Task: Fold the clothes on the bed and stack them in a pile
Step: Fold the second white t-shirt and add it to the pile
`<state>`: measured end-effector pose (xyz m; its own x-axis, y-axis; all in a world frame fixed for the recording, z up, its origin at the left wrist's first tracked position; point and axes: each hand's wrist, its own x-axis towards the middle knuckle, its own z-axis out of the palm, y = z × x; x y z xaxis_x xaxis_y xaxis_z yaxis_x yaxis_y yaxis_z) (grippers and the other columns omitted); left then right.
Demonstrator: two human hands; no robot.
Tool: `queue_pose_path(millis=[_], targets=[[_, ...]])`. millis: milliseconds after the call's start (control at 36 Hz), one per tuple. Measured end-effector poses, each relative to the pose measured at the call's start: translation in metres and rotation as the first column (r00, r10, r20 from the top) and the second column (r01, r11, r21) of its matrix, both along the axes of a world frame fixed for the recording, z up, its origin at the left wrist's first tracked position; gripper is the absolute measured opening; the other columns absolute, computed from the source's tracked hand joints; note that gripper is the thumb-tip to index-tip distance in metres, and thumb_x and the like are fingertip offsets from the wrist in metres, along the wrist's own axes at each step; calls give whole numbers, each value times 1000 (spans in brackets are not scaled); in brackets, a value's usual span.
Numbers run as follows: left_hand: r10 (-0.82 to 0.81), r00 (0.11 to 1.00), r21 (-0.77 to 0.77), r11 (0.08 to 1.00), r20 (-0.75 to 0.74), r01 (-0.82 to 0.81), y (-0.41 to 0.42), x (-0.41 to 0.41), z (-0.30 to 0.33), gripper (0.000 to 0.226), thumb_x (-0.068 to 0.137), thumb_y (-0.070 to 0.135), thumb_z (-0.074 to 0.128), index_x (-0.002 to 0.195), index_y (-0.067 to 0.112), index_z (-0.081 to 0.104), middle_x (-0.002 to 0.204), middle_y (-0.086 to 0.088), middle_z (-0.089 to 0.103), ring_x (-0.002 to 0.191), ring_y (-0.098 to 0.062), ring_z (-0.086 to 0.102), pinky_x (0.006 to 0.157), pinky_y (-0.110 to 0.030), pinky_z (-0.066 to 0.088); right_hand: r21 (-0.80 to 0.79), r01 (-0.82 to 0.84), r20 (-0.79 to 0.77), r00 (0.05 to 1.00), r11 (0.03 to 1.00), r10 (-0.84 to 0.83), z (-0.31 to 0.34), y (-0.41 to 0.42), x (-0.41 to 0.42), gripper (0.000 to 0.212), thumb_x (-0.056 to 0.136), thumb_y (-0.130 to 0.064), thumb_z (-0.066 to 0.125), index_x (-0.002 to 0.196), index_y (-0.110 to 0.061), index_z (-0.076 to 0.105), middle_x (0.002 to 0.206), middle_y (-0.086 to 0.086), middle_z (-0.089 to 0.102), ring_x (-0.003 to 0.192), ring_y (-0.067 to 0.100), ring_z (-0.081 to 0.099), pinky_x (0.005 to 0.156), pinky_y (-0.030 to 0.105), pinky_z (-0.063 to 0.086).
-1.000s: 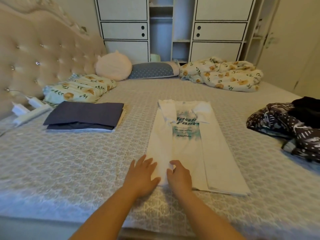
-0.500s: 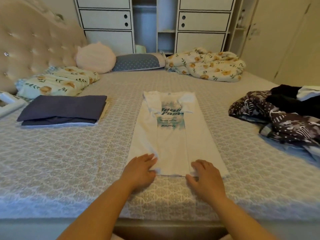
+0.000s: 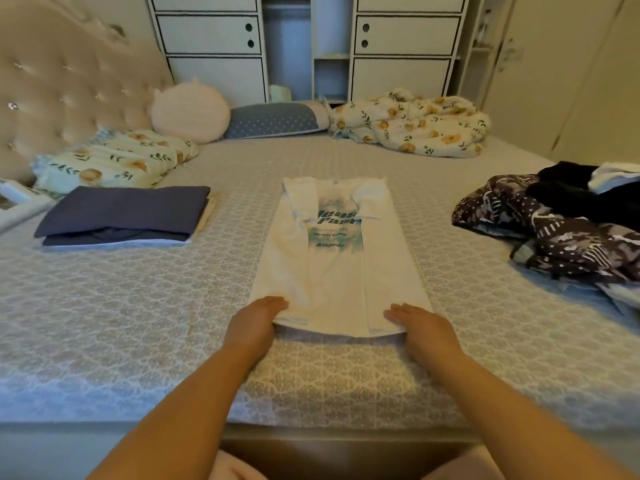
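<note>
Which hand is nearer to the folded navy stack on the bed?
Left. The left hand grips the white T-shirt's near left corner, on the folded navy stack's side; the right hand holds the opposite corner, farther away.

Both forearms are bare up to the frame's lower edge, with no sleeves in sight. The left hand (image 3: 254, 323) and right hand (image 3: 424, 329) carry no visible rings, watch or gloves. Pale pink cloth (image 3: 239, 467) at the bottom edge is perhaps trousers.
</note>
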<state>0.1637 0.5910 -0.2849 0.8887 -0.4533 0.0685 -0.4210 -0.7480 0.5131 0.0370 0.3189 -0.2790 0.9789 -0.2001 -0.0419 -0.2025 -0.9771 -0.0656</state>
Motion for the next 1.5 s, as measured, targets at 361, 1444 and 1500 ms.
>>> queue_pose_path(millis=[361,1444,1500], targets=[[-303,940,602,725,-155,334,-15,7,106,27,102,16,43,119,10,62,110,-14,62,82,-24,47,70,-30,37,43,-12,-363,931,999,27,101,-13,3,33,98,-12,42,66,-15,48,75,7,49,63,18,42,60,28,34],[125,990,-258,956,-71,-139,4,2,13,29,96,19,52,120,32,60,139,1,49,120,-22,48,88,-24,37,451,519,80,787,726,-612,2,-62,-2,20,99,-27,38,98,-13,53,81,7,53,66,25,50,50,30,33],[124,991,-230,967,41,-112,0,3,17,35,97,17,49,131,25,55,139,-3,46,118,-24,49,86,-24,36,483,493,145,769,723,-622,3,-58,-5,20,99,-26,37,96,-12,51,83,9,53,67,26,49,53,32,35]])
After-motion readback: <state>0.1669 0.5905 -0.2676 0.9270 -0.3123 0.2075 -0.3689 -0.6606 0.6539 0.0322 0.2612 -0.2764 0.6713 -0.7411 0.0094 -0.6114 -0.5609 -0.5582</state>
